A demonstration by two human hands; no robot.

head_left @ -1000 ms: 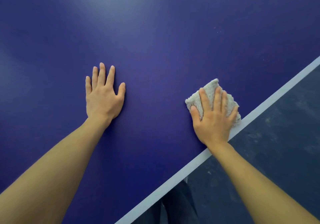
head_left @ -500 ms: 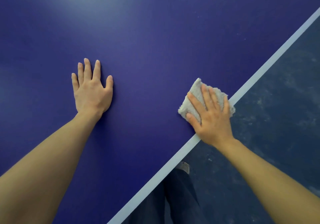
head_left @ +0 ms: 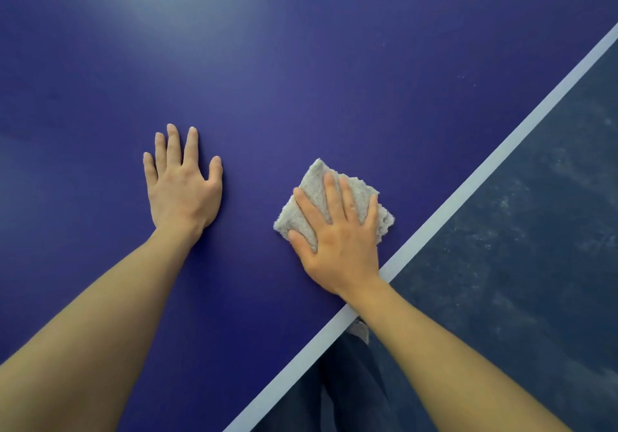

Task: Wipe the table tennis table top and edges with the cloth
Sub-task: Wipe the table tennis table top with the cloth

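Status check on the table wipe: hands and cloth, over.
Left hand flat on the table top, holding nothing. Right hand pressing the folded cloth flat, just inside the white edge line. Nothing seen blocking the cloth.

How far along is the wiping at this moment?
Done: nothing provable; the blue table top shows no wipe marks either way. In hand: the right hand presses the folded cloth flat on the top, just inside the white edge line, while the left hand lies flat nearby. Left: pale specks farther along near the line, and the edge itself, which the cloth is not touching.
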